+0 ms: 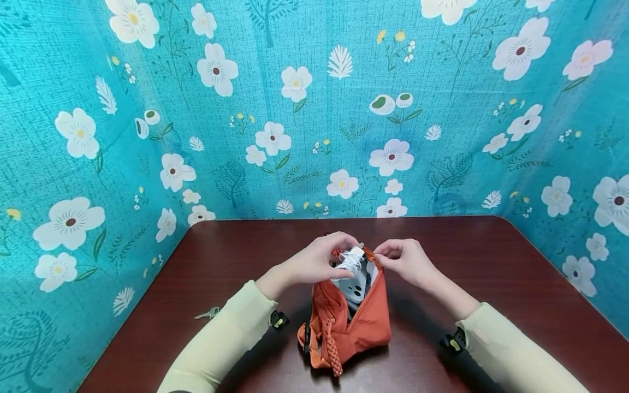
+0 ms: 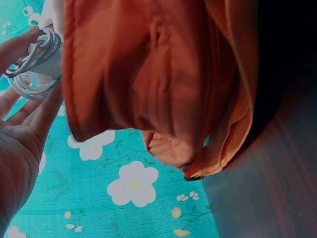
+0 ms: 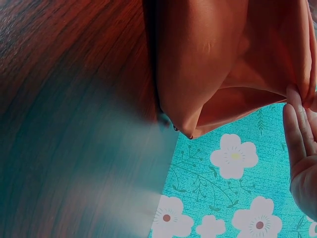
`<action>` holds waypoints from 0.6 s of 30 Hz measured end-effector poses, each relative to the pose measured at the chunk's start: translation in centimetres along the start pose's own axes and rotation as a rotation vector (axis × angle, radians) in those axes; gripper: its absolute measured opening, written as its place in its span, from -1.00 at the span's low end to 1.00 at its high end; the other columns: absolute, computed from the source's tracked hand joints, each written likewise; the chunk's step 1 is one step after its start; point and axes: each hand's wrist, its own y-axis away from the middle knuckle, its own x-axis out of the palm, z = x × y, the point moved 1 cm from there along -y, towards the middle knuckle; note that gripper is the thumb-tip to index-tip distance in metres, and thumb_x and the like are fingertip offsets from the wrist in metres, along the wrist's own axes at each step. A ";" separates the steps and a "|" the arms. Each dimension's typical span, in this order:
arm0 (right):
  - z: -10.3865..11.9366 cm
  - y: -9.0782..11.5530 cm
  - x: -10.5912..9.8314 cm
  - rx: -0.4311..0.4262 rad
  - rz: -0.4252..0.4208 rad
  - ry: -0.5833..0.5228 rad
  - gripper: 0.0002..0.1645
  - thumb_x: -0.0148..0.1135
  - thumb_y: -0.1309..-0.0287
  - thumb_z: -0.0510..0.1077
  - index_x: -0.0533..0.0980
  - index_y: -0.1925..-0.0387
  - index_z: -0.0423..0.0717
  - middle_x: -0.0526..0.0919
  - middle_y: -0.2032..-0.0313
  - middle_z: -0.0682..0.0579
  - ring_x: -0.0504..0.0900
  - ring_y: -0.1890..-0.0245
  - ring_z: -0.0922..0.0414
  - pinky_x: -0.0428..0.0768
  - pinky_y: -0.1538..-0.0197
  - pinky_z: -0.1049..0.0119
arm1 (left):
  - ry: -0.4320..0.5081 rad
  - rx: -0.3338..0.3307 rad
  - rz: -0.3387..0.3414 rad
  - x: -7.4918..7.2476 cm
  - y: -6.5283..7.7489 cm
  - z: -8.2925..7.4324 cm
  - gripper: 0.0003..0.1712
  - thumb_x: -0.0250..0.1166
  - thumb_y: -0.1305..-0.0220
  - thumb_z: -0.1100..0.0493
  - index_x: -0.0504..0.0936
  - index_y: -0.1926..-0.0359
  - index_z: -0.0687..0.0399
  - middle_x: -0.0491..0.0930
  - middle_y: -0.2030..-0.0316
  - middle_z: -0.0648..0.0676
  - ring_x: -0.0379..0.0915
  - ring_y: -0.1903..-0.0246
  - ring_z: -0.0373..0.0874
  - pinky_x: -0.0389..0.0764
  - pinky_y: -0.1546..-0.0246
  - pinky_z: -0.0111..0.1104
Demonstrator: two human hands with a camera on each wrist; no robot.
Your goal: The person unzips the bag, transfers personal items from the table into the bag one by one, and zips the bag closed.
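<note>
An orange fabric bag (image 1: 366,327) with a braided tassel (image 1: 333,349) stands unzipped on the table. My left hand (image 1: 321,259) grips a charger with a coiled white cable (image 1: 351,261) at the bag's mouth; in the left wrist view the cable loops (image 2: 37,64) lie between thumb and fingers. Inside the bag sits a pale thing with dark round spots, perhaps a phone (image 1: 355,288); its lower part is hidden. With thumb and fingertips my right hand (image 1: 405,262) pinches the bag's right rim, and the right wrist view shows those fingers (image 3: 296,124) against the fabric.
A small metal key (image 1: 208,313) lies on the dark brown table (image 1: 236,245), left of the bag. Behind and beside the table hangs a turquoise flowered cloth (image 1: 304,136). A black buckle (image 1: 307,335) hangs at the bag's left side.
</note>
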 end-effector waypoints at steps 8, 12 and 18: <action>0.3 0.1 -0.1 -0.021 -0.003 0.007 -0.93 0.35 -0.12 -0.31 0.67 0.32 -0.17 0.68 0.49 0.10 0.67 0.49 0.07 0.59 0.44 0.33 | -0.010 -0.084 0.066 1.2 0.0 1.0 -0.39 0.49 -0.09 0.19 0.43 -0.14 0.02 0.49 0.01 -0.07 0.44 0.05 -0.31 0.53 0.09 -0.48; 0.4 0.1 -0.1 -0.020 -0.005 0.006 -0.93 0.35 -0.12 -0.31 0.67 0.32 -0.17 0.68 0.49 0.10 0.67 0.49 0.08 0.59 0.45 0.33 | -0.085 -0.101 0.116 1.7 -0.2 1.1 -0.41 0.49 -0.10 0.15 0.47 -0.16 0.01 0.52 0.01 -0.09 0.43 0.07 -0.33 0.51 0.07 -0.49; 0.5 0.1 -0.1 -0.018 0.000 -0.001 -0.93 0.34 -0.12 -0.30 0.67 0.31 -0.17 0.68 0.49 0.10 0.66 0.49 0.11 0.57 0.46 0.33 | -0.194 -0.125 0.162 2.2 -0.4 1.1 -0.41 0.46 -0.14 0.08 0.49 -0.18 0.00 0.54 -0.03 -0.09 0.41 0.05 -0.35 0.44 -0.01 -0.49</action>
